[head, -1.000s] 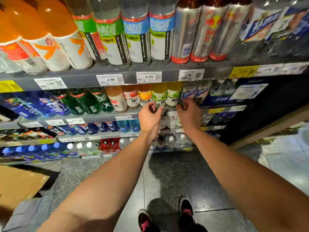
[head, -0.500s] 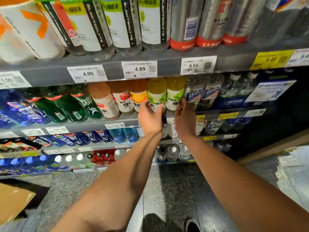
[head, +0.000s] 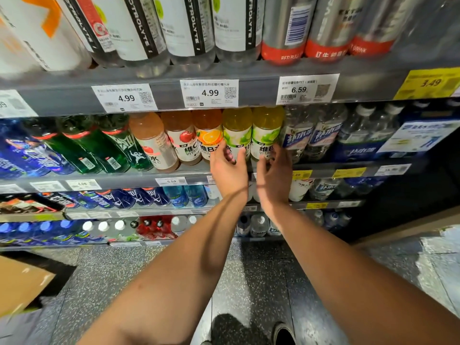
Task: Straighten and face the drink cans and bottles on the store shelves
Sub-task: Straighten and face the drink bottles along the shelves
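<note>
Two yellow lime vitamin-water bottles stand side by side on the second shelf [head: 323, 171]. My left hand [head: 229, 170] grips the lower part of the left lime bottle [head: 237, 128], thumb between it and the orange-label bottle [head: 209, 135]. My right hand [head: 273, 178] curls its fingers round the base of the right lime bottle [head: 267, 128], thumb on its right side. Both bottles show their lime labels to the front. Their bases are hidden by my fingers.
Apple-label bottles [head: 181, 138] and green bottles [head: 99, 145] stand to the left, clear water bottles [head: 298, 133] to the right. Large bottles fill the top shelf [head: 258, 93], just above the bottle tops. Lower shelves hold blue and clear bottles. A cardboard box [head: 22, 282] lies on the floor.
Both hands rose from the shelf edge onto the two lime bottles and closed round their lower parts. The view has moved closer to the shelf.
</note>
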